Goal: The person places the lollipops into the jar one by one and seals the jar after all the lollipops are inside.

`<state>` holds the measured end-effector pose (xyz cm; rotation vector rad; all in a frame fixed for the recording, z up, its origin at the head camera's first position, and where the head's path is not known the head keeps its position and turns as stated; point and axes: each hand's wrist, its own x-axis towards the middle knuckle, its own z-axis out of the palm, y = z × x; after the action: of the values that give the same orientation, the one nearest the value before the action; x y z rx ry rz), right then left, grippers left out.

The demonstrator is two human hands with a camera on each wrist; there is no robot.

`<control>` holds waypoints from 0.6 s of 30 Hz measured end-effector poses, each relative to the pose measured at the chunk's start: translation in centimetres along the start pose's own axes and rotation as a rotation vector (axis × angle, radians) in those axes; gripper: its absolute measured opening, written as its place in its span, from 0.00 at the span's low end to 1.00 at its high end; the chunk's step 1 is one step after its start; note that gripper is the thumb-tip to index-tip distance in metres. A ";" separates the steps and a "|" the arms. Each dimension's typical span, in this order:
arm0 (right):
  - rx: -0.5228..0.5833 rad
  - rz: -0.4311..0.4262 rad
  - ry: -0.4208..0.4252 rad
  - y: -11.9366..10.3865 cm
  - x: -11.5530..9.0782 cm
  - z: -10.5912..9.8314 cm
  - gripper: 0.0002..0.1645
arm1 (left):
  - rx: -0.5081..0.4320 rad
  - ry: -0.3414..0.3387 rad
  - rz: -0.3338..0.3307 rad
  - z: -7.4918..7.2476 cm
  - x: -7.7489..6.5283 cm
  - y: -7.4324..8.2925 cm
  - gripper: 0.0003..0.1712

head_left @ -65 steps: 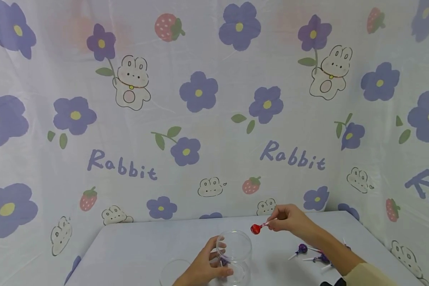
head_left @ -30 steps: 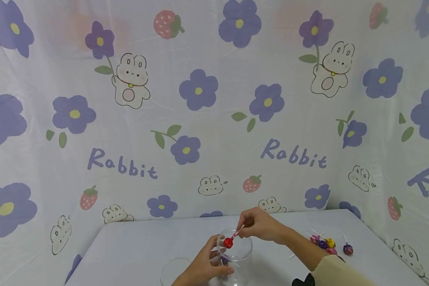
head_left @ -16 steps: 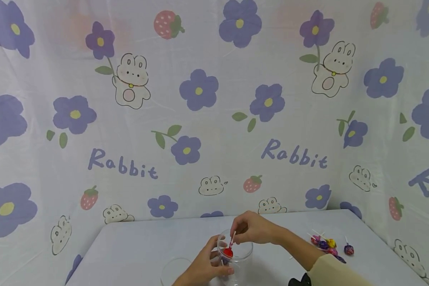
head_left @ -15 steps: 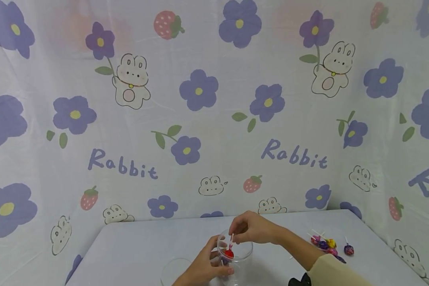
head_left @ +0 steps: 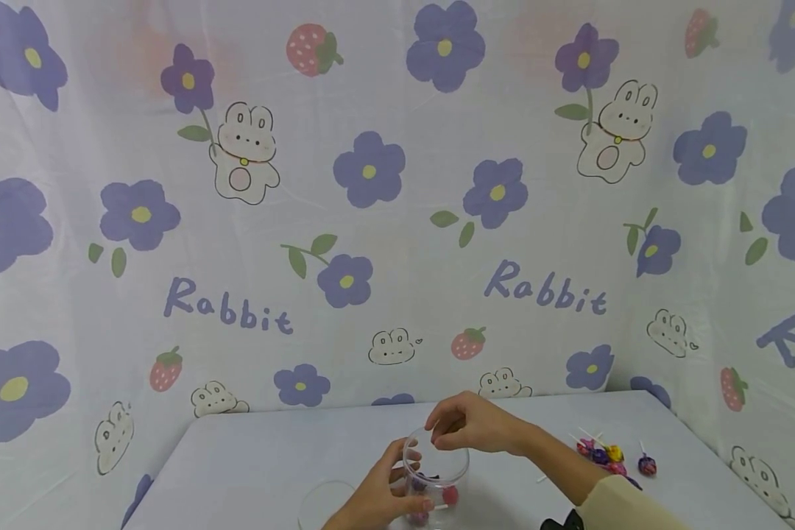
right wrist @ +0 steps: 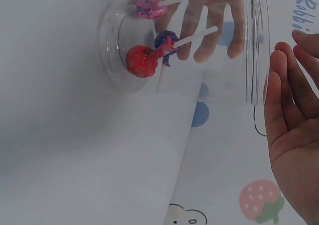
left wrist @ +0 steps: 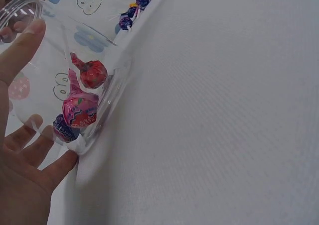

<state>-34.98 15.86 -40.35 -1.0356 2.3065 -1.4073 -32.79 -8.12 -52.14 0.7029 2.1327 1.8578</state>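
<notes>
My left hand (head_left: 377,495) holds a clear cylindrical jar (head_left: 460,475) upright on the table, fingers and thumb around its side. Inside it, near the bottom, the left wrist view shows a red-wrapped lollipop (left wrist: 93,74), a pink one (left wrist: 79,110) and a dark blue one (left wrist: 65,129). White sticks point up toward the mouth in the right wrist view. Over the jar's open rim hovers my right hand (head_left: 480,425), its fingers loosely bent with nothing between them; from the right wrist view, that hand (right wrist: 299,130) is just outside the rim.
On the white table (head_left: 258,456), a pile of lollipops (head_left: 599,455) in several colours lies to the right, with a single lollipop (head_left: 647,465) beside it. A clear round lid (head_left: 327,483) lies left of the jar. A rabbit-and-flower curtain (head_left: 397,221) stands behind.
My right hand brought the red lollipop leftward over the jar, lowered it into the mouth and let go. It now lies at the bottom. My left hand has kept its grip on the jar.
</notes>
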 end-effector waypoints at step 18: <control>-0.060 0.058 0.062 -0.3 -1.9 -2.0 0.10 | -0.032 0.004 0.011 0.1 0.2 -0.2 0.47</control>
<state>-34.56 18.40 -39.36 -0.9463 2.4158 -1.3745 -32.92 -7.99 -52.32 0.7057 2.1006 1.8965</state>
